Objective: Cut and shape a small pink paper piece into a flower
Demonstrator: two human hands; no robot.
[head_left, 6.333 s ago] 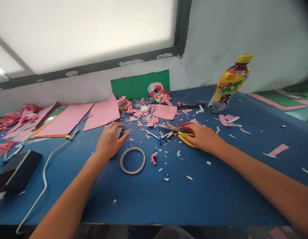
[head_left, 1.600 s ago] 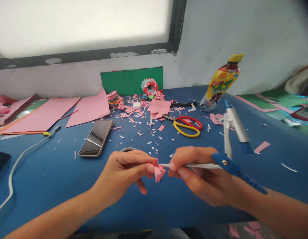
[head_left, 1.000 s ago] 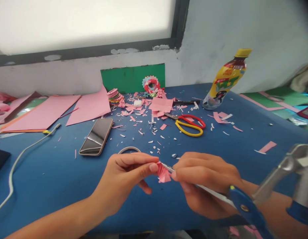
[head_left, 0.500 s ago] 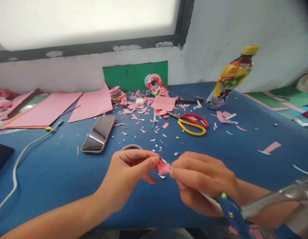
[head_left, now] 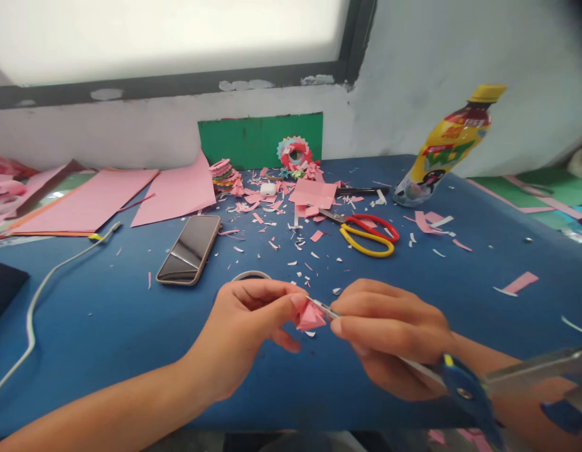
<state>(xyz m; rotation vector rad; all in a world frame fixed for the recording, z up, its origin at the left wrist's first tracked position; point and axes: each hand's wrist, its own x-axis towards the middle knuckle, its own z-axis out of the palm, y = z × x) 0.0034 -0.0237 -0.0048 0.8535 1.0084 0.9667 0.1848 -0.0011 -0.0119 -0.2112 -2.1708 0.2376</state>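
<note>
My left hand [head_left: 255,342] pinches a small folded pink paper piece [head_left: 311,317] between thumb and forefinger, low over the blue table. My right hand [head_left: 394,336] is closed round a slim metal-tipped tool [head_left: 326,307]. Its tip meets the upper edge of the pink paper beside my left fingertips. I cannot tell exactly what kind of tool it is, as most of it is hidden in my hand. Behind my left hand shows the curved edge of a pale ring [head_left: 250,275].
Scissors [head_left: 368,237] with red and yellow handles lie among paper scraps. A phone [head_left: 189,251], a cable [head_left: 34,307] and pink sheets [head_left: 83,201] are at left. A bottle [head_left: 446,147] stands back right. A blurred blue part [head_left: 467,389] is close at lower right.
My view has shifted slightly. My right fingers have drawn back a little from the pink paper, so more of the tool's metal tip shows. My left hand keeps its pinch.
</note>
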